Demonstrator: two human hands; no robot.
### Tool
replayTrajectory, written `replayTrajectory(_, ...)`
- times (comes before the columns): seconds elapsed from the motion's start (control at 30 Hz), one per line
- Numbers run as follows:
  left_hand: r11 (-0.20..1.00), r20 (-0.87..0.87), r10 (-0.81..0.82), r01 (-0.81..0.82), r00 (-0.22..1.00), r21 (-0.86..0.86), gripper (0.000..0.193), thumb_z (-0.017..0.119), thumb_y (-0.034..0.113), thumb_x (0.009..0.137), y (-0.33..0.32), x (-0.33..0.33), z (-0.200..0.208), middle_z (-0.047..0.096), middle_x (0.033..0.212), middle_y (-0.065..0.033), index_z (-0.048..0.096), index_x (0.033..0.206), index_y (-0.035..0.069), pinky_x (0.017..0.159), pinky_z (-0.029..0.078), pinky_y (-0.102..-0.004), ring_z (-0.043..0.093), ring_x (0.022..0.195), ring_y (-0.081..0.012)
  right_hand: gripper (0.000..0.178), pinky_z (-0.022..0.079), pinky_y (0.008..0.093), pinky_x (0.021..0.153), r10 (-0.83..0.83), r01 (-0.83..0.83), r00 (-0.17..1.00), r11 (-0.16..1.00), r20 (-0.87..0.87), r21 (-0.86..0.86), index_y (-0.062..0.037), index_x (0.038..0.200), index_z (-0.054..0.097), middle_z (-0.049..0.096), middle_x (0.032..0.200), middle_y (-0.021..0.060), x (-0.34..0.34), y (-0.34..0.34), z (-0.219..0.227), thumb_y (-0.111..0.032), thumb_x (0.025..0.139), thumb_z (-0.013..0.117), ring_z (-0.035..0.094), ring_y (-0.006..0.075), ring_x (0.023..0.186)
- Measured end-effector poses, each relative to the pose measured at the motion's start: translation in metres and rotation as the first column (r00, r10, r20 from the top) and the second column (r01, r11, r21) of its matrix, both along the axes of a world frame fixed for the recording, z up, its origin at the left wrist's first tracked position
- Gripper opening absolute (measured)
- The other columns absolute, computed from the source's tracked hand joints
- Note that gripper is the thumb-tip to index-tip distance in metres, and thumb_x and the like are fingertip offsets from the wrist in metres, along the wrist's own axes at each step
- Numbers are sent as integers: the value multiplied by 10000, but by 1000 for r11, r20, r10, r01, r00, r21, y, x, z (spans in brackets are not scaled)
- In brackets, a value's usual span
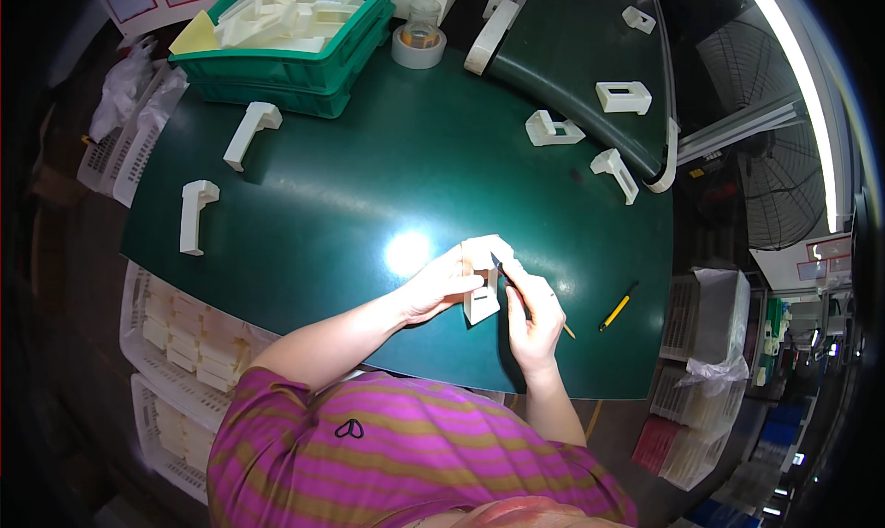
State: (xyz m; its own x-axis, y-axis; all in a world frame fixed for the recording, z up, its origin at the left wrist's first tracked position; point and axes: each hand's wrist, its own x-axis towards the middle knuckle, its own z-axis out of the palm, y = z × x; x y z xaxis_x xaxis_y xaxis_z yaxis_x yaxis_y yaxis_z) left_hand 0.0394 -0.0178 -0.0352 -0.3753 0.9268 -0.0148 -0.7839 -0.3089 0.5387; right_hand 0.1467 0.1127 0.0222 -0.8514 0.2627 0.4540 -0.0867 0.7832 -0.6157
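Observation:
Close to the near edge of the green table, my left hand grips a white plastic part with a rectangular opening and an angled end. My right hand is closed round a slim tool with a dark pointed tip and a tan tail end. That tip lies at the upper end of the part; whether it touches is too small to tell. To the right of my right hand lies a yellow and black pen-like tool.
Similar white parts lie at the left and by the dark conveyor belt at the far right. Stacked green crates hold more pieces. Tape rolls stand beside them. White baskets sit below the left edge.

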Motion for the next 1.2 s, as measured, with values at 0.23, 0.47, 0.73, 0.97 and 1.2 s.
replayTrajectory(0.23,998,-10,-16,15,1000,-62,641,645,158,837,-2,-1,-1,448,1253,-35,302,1375,100,959,410,-306,463,1141,-145,289,476,320,784,51,-51,999,997,3,-51,11,1026,634,648,924,155,-3,-5,4,90,756,570,628,262,838)
replayTrajectory(0.47,1000,0,-17,17,1000,-17,632,652,148,827,0,-3,1,451,1237,-33,317,1361,106,962,409,-318,472,1129,-149,292,472,332,791,48,-48,999,998,5,-27,-2,1031,638,648,931,153,-3,-6,-1,74,756,577,624,276,850)
replayTrajectory(0.73,999,6,-14,14,1000,-32,616,650,140,827,3,-3,-2,448,1245,-40,322,1348,104,982,402,-342,467,1148,-160,277,464,345,840,36,-36,999,998,9,-47,-3,1027,641,651,965,152,-4,-5,-5,62,765,576,623,281,919)
replayTrajectory(0.97,997,25,-41,43,999,-60,601,633,132,838,3,-6,-5,438,1267,-47,319,1351,109,999,402,-369,456,1168,-167,301,439,429,929,24,-25,999,998,-22,-64,-40,1066,640,628,799,115,-9,-6,-9,29,779,585,624,249,764)
replayTrajectory(1.2,996,63,-21,26,998,-86,550,587,108,865,2,-6,-5,426,1280,-58,325,1348,102,991,412,-378,443,1182,-179,325,431,420,930,29,-29,1000,996,-5,-89,-34,1092,626,635,810,120,-10,-7,-14,26,776,589,627,243,754)
